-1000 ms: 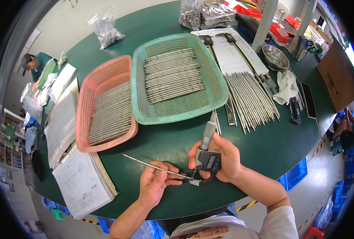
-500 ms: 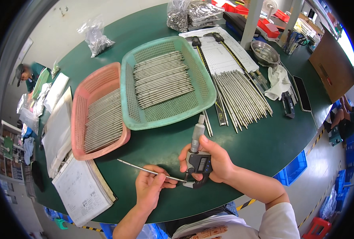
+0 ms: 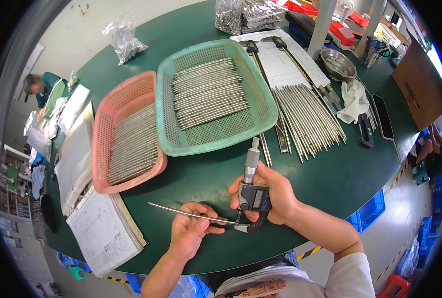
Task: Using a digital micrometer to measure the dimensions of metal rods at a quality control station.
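Observation:
My left hand (image 3: 190, 229) pinches a thin metal rod (image 3: 174, 210) between thumb and fingers, the rod lying nearly level with its far-left end slightly raised. The rod's right end sits at the jaws of a digital micrometer (image 3: 254, 197); whether both jaws touch it I cannot tell. Wrapped round the micrometer's frame is my right hand (image 3: 276, 194), thumb up along the grey barrel. Beyond the hands, a green plastic basket (image 3: 216, 143) holds rows of similar rods, and a pink basket (image 3: 126, 186) to its left holds more.
Loose rods (image 3: 310, 124) lie fanned on the green table (image 3: 191, 174), beside calipers (image 3: 295, 62) on paper sheets. A metal bowl (image 3: 338, 64), white cloth (image 3: 354, 102) and phone (image 3: 382, 116) are at the right. An open binder (image 3: 104, 233) lies left; a person (image 3: 44, 89) sits beyond.
The view has shifted slightly, so the table things appear a little higher and to the right. Both hands keep their hold, and the micrometer's display is turned a bit more toward me.

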Demonstrator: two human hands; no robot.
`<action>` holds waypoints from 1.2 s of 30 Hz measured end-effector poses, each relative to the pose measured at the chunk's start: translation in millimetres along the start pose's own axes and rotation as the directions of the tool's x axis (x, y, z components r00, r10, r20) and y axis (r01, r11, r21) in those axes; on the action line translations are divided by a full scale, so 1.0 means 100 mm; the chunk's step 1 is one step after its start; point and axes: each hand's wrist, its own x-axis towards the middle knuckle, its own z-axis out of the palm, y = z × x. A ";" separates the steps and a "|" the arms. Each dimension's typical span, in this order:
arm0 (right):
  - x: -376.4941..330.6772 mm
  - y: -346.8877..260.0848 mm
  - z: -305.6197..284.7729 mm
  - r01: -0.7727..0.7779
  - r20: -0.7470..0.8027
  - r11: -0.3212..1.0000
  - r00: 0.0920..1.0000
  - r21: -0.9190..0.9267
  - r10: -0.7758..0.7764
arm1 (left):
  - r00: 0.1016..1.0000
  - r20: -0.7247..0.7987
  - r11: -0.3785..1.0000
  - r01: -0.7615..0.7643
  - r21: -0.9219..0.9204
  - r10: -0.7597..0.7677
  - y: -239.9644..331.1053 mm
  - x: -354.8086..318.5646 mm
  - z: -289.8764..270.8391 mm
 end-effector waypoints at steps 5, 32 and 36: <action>-0.01 -0.02 0.00 -0.015 0.019 1.000 1.000 0.008 0.015 | 0.999 0.044 1.000 0.001 0.019 -0.002 0.00 0.00 0.01; 0.00 -0.06 -0.01 0.069 -0.090 0.989 0.993 -0.133 -0.081 | 0.765 0.643 0.894 0.261 -0.365 0.039 0.27 -0.06 -0.05; 0.00 -0.03 -0.01 0.092 -0.027 0.993 0.995 -0.070 -0.094 | 0.879 0.475 0.972 0.076 -0.224 0.041 0.26 -0.14 -0.07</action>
